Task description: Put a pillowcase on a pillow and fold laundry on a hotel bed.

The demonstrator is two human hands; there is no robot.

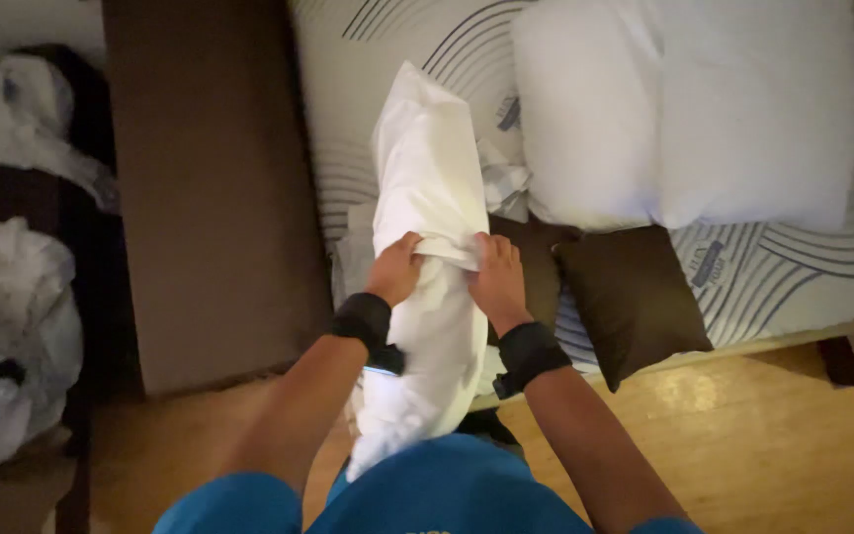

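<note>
A long white pillow (pixel 427 168) stands on end in front of me, leaning over the edge of a bare patterned mattress (pixel 783 277). A white pillowcase covers its lower part, with the open edge (pixel 447 249) bunched about halfway up. My left hand (pixel 394 269) grips that edge on the left side. My right hand (pixel 496 279) grips it on the right. Both wrists wear black bands. The pillow's lower end hangs down against my blue clothing (pixel 447 489).
Two white pillows (pixel 684 109) lie on the mattress at the upper right, with a dark brown cushion (pixel 630 297) below them. A brown panel (pixel 210 188) stands left of the mattress. Crumpled white linen (pixel 7 336) is piled at the far left. Wooden floor (pixel 763 445) shows below.
</note>
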